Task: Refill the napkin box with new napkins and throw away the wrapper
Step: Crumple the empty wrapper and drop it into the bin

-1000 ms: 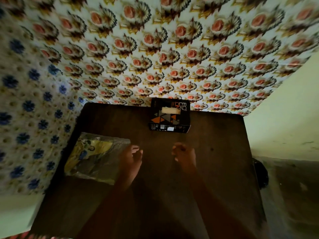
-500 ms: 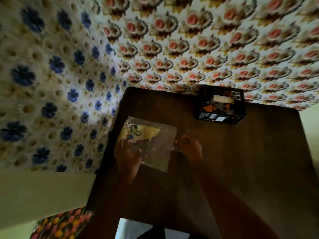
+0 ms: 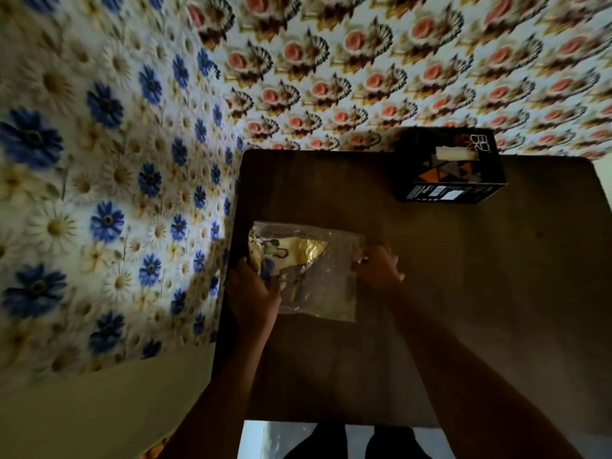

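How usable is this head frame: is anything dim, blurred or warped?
Head view: dim, the dark wooden table and both forearms underexposed; the floral wall coverings smear with motion blur at the left and top edges; wide-angle warp bends the table edges. The clear plastic napkin packet glints faintly between left hand and right hand; the black patterned napkin box stays legible.

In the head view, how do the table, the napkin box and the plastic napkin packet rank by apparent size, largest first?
1. table, largest by far.
2. plastic napkin packet and napkin box: they look alike, and the packet lies nearer the camera, so no ranking between them.
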`<state>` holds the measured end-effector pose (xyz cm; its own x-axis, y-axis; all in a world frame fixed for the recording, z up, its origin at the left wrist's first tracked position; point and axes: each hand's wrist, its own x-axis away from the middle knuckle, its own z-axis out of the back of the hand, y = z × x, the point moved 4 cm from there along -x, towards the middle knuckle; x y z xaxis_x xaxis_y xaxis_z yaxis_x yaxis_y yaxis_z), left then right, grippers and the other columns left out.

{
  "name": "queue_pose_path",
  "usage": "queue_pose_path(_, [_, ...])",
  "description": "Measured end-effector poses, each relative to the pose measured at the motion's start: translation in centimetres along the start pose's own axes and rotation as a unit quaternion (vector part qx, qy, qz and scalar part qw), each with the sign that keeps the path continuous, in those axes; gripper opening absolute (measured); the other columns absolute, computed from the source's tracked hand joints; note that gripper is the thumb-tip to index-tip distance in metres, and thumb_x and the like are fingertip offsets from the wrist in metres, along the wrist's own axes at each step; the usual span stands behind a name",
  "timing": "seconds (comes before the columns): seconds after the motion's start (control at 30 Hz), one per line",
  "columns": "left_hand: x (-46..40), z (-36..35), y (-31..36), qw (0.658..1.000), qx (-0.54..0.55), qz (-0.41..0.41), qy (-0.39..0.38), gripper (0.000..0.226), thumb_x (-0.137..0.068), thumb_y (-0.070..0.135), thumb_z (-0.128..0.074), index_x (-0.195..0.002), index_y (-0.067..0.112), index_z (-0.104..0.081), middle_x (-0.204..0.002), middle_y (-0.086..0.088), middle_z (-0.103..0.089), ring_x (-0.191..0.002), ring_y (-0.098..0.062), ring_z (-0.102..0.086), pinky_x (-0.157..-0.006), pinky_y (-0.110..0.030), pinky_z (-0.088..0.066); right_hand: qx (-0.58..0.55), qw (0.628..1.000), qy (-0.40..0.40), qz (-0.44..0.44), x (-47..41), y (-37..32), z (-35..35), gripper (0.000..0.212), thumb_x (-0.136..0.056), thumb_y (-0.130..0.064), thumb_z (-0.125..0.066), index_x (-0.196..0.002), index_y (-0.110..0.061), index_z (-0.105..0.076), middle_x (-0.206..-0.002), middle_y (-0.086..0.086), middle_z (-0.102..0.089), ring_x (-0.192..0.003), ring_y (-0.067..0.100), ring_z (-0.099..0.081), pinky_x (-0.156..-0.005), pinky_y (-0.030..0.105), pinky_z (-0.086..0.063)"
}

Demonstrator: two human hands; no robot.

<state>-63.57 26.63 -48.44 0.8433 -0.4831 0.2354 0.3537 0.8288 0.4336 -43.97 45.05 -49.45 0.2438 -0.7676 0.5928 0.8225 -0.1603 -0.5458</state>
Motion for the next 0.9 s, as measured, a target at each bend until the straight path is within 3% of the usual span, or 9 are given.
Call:
queue_pose_path(0.1, [-0.3, -0.7, -0.5, 0.999, 0.026, -0.019, -0.027, 0.068, -0.070, 0.048, -0.085, -0.122, 0.013, -0.059, -0.113, -0.013, -0.070, -0.106, -0.036, -0.067, -0.088, -0.052, -0.057, -0.043, 0.998, 0.015, 0.041, 0.5, 0.3, -0.3, 0.005, -0.090, -0.021, -0.064, -0.089, -0.026, -0.066, -0.095, -0.002, -0.069, -0.103, 0.025, -0.066, -0.097, 0.053, -0.051])
queue_pose_path(0.17, [-0.2, -1.3, -0.7, 0.997, 0.027, -0.053, -0.041, 0.050, -0.075, 0.054, -0.074, -0.112, 0.023, -0.062, -0.106, -0.005, -0.071, -0.100, -0.030, -0.068, -0.085, -0.050, -0.058, -0.062, 0.997, 0.022, 0.049, 1.0, 0.1, -0.3, 0.007, -0.093, -0.019, -0.059, -0.091, -0.022, -0.065, -0.088, -0.006, -0.068, -0.091, 0.018, -0.069, -0.083, 0.042, -0.058])
queue_pose_path(0.27, [1.3, -0.9, 0.9, 0.993, 0.041, -0.093, -0.062, 0.051, -0.080, 0.063, -0.059, -0.116, 0.028, -0.064, -0.115, -0.002, -0.067, -0.105, -0.024, -0.066, -0.087, -0.047, -0.059, -0.094, 0.993, 0.045, 0.062, 2.4, -0.2, 0.3, 0.009, -0.095, -0.007, -0.059, -0.093, -0.013, -0.066, -0.086, -0.002, -0.070, -0.078, 0.014, -0.070, -0.055, 0.015, -0.052])
queue_pose_path(0.33, [2.5, -0.8, 1.9, 0.989, 0.060, -0.099, -0.089, 0.047, -0.087, 0.058, -0.062, -0.125, 0.030, -0.061, -0.118, 0.002, -0.067, -0.102, -0.016, -0.067, -0.085, -0.038, -0.061, -0.102, 0.991, 0.047, 0.074, 2.8, 0.1, 0.6, 0.008, -0.092, -0.004, -0.063, -0.096, -0.009, -0.068, -0.088, 0.002, -0.072, -0.077, 0.015, -0.071, -0.055, 0.016, -0.056])
queue_pose_path(0.43, [4.0, -0.5, 2.6, 0.993, 0.029, -0.086, -0.079, 0.077, -0.079, 0.083, -0.049, -0.135, 0.031, -0.044, -0.114, 0.006, -0.067, -0.091, -0.013, -0.069, -0.076, -0.037, -0.062, -0.108, 0.990, 0.026, 0.088, 3.4, 0.3, 0.9, 0.011, -0.091, -0.007, -0.066, -0.101, -0.010, -0.069, -0.090, 0.004, -0.073, -0.078, 0.014, -0.072, -0.070, 0.031, -0.063])
queue_pose_path(0.53, [5.7, -0.5, 3.9, 0.995, -0.009, -0.104, 0.006, 0.102, -0.081, 0.070, -0.064, -0.152, 0.006, -0.030, -0.139, -0.013, -0.058, -0.123, -0.031, -0.061, -0.103, -0.043, -0.054, -0.093, 0.988, 0.019, 0.119, 4.3, 0.5, 1.9, 0.007, -0.094, -0.010, -0.062, -0.099, -0.011, -0.067, -0.080, -0.001, -0.068, -0.068, 0.011, -0.067, -0.058, 0.017, -0.054])
queue_pose_path(0.63, [7.6, -0.7, 6.5, 0.980, 0.012, -0.193, 0.045, 0.096, -0.083, 0.050, -0.074, -0.155, 0.006, -0.028, -0.157, -0.023, -0.040, -0.145, -0.036, -0.041, -0.118, -0.047, -0.038, -0.057, 0.986, 0.008, 0.158, 5.7, 0.2, 3.4, 0.009, -0.099, -0.013, -0.056, -0.103, -0.013, -0.063, -0.073, -0.009, -0.062, -0.063, 0.009, -0.064, -0.047, 0.006, -0.043])
queue_pose_path(0.77, [10.0, -1.6, 10.0, 0.961, 0.130, -0.181, -0.161, 0.057, -0.093, 0.030, -0.070, -0.146, 0.026, -0.049, -0.148, 0.010, -0.042, -0.125, -0.011, -0.054, -0.090, -0.014, -0.053, -0.004, 0.983, -0.028, 0.179, 6.5, 0.2, 5.5, 0.018, -0.099, -0.012, -0.056, -0.116, -0.009, -0.064, -0.076, -0.020, -0.051, -0.071, 0.000, -0.057, -0.073, 0.024, -0.057])
queue_pose_path(0.9, [13.3, -2.7, 12.9, 0.928, 0.143, -0.145, -0.313, 0.083, -0.079, 0.027, -0.086, -0.145, 0.033, -0.038, -0.132, 0.023, -0.046, -0.118, 0.001, -0.050, -0.082, -0.006, -0.047, -0.029, 0.980, -0.005, 0.196, 7.0, 1.4, 8.2, 0.015, -0.100, -0.012, -0.055, -0.111, -0.020, -0.062, -0.078, -0.019, -0.055, -0.070, -0.006, -0.056, -0.060, 0.005, -0.042])
